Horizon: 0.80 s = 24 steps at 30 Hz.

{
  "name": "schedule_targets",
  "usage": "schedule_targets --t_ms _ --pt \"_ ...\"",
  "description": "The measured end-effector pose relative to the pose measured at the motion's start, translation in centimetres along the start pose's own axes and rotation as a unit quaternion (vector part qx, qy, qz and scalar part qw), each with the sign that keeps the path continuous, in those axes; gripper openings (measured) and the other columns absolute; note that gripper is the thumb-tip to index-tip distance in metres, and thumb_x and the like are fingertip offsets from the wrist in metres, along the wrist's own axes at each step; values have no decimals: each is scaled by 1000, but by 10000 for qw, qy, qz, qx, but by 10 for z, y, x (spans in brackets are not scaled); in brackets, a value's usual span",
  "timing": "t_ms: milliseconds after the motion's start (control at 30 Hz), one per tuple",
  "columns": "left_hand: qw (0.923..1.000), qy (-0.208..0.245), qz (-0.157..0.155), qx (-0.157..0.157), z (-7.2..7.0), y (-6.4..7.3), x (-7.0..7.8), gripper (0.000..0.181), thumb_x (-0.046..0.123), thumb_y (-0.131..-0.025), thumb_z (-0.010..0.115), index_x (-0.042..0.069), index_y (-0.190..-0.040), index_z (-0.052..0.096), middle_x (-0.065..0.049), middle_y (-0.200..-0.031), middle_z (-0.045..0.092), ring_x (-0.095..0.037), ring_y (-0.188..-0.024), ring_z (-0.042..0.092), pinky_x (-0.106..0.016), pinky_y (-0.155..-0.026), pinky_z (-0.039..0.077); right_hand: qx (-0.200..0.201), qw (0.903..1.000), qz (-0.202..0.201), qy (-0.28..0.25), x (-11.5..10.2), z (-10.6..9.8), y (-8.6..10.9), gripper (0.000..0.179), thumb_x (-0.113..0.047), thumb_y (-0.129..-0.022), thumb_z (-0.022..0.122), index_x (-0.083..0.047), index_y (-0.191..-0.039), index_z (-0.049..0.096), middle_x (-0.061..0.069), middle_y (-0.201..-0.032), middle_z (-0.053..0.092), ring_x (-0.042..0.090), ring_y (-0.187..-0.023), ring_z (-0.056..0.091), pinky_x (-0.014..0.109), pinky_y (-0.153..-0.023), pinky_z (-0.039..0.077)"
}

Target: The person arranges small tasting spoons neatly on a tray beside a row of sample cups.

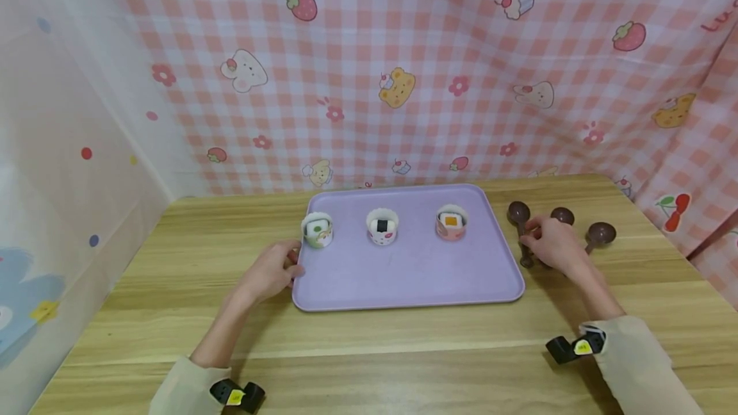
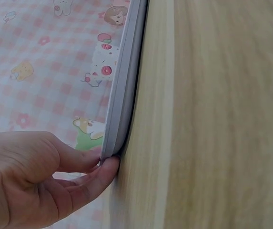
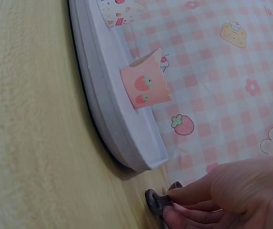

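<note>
My left hand [image 1: 271, 273] pinches the left rim of a lavender tray [image 1: 398, 280] between thumb and fingers, as the left wrist view shows up close. Three paper cups stand in a row on the tray: a green one [image 1: 324, 237] at the left, a white one [image 1: 383, 237] in the middle and a pink one [image 1: 451, 232] at the right. Each holds a small white piece with a coloured top. Right of the tray, my right hand [image 1: 556, 245] pinches the handle of a dark brown measuring spoon [image 1: 519, 212]; its ring end [image 3: 154, 202] shows near the tray's corner.
Two more brown measuring spoons, one behind my right hand [image 1: 562, 215] and one farther right [image 1: 601, 234], lie on the wooden table [image 1: 369, 364]. Their handles are partly hidden by the hand. A pink checked cloth [image 1: 369, 114] hangs along the table's back edge.
</note>
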<state>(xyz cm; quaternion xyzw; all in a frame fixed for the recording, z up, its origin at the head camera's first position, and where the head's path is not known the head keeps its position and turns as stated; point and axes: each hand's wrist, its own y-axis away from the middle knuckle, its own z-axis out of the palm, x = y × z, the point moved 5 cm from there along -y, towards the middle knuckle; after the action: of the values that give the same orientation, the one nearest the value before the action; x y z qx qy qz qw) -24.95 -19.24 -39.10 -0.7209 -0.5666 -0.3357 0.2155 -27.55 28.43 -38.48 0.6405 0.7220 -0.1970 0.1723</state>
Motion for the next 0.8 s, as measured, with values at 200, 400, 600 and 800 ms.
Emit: schedule_targets --t_ms 200,400,600,800 --pt "10000 -19 48 -24 0 1 0 46 -15 -90 61 -21 -133 46 -24 -97 61 -28 -79 65 -33 -62 60 -38 9998 -10 -198 1 1 0 23 -8 -94 67 12 -104 62 16 -82 70 17 -66 64 31 -60 48" --pt "9998 -143 154 22 -1 -1 1 39 -15 -90 62 -19 -127 52 -22 -93 61 -26 -78 64 -31 -61 59 -186 9984 163 -510 0 1 0 25 -7 -95 67 15 -105 61 19 -83 70 19 -64 66 27 -55 49" --pt "9993 -226 284 99 -2 -2 2 20 -15 -88 64 -11 -107 59 -17 -86 60 -24 -72 62 -30 -58 58 -283 9975 303 -570 0 1 1 27 -8 -96 66 16 -107 60 20 -85 69 19 -65 67 27 -56 51" --pt "9992 -279 248 104 -2 -1 1 17 -13 -89 65 -9 -104 59 -17 -86 61 -23 -73 61 -31 -59 58 -264 9974 354 -567 1 3 1 26 -9 -95 66 14 -106 61 18 -84 69 18 -64 66 29 -57 50"
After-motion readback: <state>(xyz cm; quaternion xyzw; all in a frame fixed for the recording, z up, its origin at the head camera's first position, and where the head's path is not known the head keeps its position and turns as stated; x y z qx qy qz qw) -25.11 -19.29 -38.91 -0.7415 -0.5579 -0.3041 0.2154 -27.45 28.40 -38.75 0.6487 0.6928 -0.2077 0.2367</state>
